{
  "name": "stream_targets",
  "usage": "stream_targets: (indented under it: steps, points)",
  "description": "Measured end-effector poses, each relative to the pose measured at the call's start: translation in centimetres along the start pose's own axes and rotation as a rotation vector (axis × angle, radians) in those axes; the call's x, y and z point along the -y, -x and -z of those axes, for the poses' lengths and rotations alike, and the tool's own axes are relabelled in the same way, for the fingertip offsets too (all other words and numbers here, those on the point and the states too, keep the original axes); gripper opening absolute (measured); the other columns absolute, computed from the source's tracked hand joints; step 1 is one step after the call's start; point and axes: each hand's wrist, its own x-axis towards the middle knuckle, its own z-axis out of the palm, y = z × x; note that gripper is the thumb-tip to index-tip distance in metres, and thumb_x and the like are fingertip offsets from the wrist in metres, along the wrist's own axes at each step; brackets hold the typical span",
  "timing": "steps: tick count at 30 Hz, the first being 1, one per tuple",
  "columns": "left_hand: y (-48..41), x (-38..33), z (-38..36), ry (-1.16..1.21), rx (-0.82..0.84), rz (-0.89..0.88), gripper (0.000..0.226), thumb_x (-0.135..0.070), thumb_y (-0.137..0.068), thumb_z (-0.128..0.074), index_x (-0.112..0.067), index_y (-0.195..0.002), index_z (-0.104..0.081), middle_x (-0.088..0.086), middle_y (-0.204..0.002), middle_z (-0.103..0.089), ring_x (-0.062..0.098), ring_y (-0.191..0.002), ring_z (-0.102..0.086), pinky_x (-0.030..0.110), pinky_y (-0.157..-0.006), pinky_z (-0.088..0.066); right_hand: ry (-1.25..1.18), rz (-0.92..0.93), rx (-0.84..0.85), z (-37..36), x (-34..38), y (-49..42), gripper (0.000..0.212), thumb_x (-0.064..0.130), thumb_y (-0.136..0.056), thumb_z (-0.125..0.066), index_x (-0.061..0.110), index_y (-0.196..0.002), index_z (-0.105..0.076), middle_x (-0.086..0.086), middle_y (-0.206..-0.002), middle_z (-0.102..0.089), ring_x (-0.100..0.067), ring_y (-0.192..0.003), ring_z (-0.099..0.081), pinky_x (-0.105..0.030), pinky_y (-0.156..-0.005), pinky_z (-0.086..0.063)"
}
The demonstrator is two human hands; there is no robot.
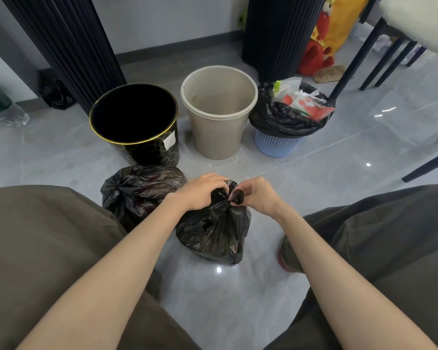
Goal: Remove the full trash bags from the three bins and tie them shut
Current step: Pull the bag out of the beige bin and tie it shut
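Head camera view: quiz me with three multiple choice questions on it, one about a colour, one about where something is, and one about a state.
1. What colour is the middle bin?
A. red
B. beige
C. green

2. Where does the open bag of rubbish sit?
A. in the blue bin
B. on a shelf
C. in the middle bin

3. What are the left hand and right hand doing?
A. resting flat on the knees
B. lifting the middle bin
C. pinching the neck of the front bag

Answers:
1 B: its wall and rim are plain beige.
2 A: its black plastic drapes over the blue lattice rim, with wrappers showing on top.
3 C: both sets of fingers are curled on the gathered plastic at the bag's top.
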Motion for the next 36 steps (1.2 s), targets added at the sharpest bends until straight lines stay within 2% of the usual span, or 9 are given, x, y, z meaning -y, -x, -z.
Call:
stream_targets:
  steps: [2,9,14,17,21,23,28,34,36]
  points:
    - [0.1,-0.2,0.0,0.054,-0.016,0.013,0.053,0.012,-0.079,-0.039,-0.021,-0.116,-0.058,-0.005,-0.138,-0.045,0.020,-0.129,-0.035,0.035,-0.101,-0.035,-0.001,-0.005,-0.047,-0.2,-0.1,0.1,0.017,-0.006,-0.069,-0.071,0.011,-0.072,-0.072,-0.007,-0.071,-0.069,-0.009,-0.064,-0.060,-0.027,-0.070,-0.051]
    - [1.5,-0.2,-0.2,0.186,-0.006,0.165,0.024,-0.021,-0.093,-0.044,-0.022,-0.106,-0.064,-0.001,-0.118,-0.052,0.015,-0.115,-0.033,0.036,-0.102,-0.032,-0.027,0.000,-0.223,-1.8,0.3,1.1,0.018,-0.004,-0.069,-0.068,0.014,-0.071,-0.071,-0.002,-0.069,-0.069,-0.007,-0.062,-0.064,-0.015,-0.064,-0.052]
    - [1.9,-1.0,-1.8,0.271,-0.023,0.239,0.036,-0.023,-0.092,-0.041,-0.021,-0.056,-0.045,-0.004,-0.077,-0.043,0.026,-0.099,-0.040,0.035,-0.087,-0.035,0.124,0.161,-0.353,-3.3,-0.1,2.2,0.021,-0.002,-0.072,-0.065,0.011,-0.085,-0.075,0.001,-0.083,-0.074,-0.004,-0.074,-0.064,-0.006,-0.075,-0.046]
    - [1.9,-1.3,-2.7,0.396,-0.081,0.260,0.029,-0.015,-0.088,-0.044,-0.004,-0.064,-0.053,0.007,-0.083,-0.053,0.021,-0.087,-0.046,0.030,-0.074,-0.032,0.265,0.259,-0.413,-4.3,-1.2,2.8,0.028,-0.003,-0.074,-0.063,0.013,-0.093,-0.075,-0.001,-0.089,-0.072,-0.009,-0.080,-0.061,-0.010,-0.076,-0.041]
    - [2.1,-1.5,-2.7,0.607,-0.120,0.335,0.029,-0.015,-0.086,-0.048,-0.023,-0.058,-0.045,-0.005,-0.064,-0.045,0.010,-0.063,-0.039,0.024,-0.060,-0.030,0.238,0.260,-0.467,-4.8,-1.7,3.0,0.029,-0.006,-0.071,-0.060,0.011,-0.090,-0.074,-0.003,-0.087,-0.069,-0.015,-0.084,-0.060,-0.007,-0.079,-0.036]
    - [2.1,-1.4,-2.8,0.696,-0.145,0.355,0.022,-0.015,-0.087,-0.050,-0.024,-0.075,-0.067,-0.010,-0.071,-0.060,0.004,-0.071,-0.053,0.014,-0.067,-0.038,0.164,0.198,-0.517,-5.1,-1.8,3.0,0.029,-0.006,-0.070,-0.061,0.013,-0.087,-0.073,0.002,-0.085,-0.070,-0.017,-0.089,-0.056,-0.003,-0.079,-0.033]
    - [1.9,-1.0,-3.7,0.803,-0.247,0.393,0.002,-0.024,-0.083,-0.068,-0.023,-0.084,-0.068,-0.002,-0.069,-0.066,0.010,-0.072,-0.061,0.020,-0.073,-0.045,-0.055,-0.050,-0.584,-5.6,-2.1,2.5,0.019,0.007,-0.078,-0.069,0.019,-0.091,-0.076,0.005,-0.089,-0.052,-0.013,-0.095,-0.039,-0.008,-0.075,-0.031]
    - [1.6,-1.1,-3.9,0.890,-0.261,0.381,0.019,-0.022,-0.079,-0.074,-0.012,-0.096,-0.075,-0.006,-0.080,-0.071,-0.001,-0.073,-0.063,0.012,-0.075,-0.049,-0.395,-0.214,-0.514,-5.7,-2.6,2.0,0.015,0.017,-0.069,-0.076,0.025,-0.083,-0.077,0.001,-0.090,-0.069,-0.017,-0.091,-0.065,-0.036,-0.086,-0.054]
    - [1.5,-1.3,-3.9,0.899,-0.274,0.376,0.022,-0.020,-0.080,-0.073,-0.010,-0.099,-0.074,-0.001,-0.087,-0.072,-0.001,-0.075,-0.063,0.006,-0.073,-0.048,-0.510,-0.226,-0.452,-5.4,-2.6,2.1,0.017,0.009,-0.072,-0.076,0.018,-0.087,-0.077,-0.007,-0.090,-0.073,-0.014,-0.080,-0.067,-0.031,-0.079,-0.056]
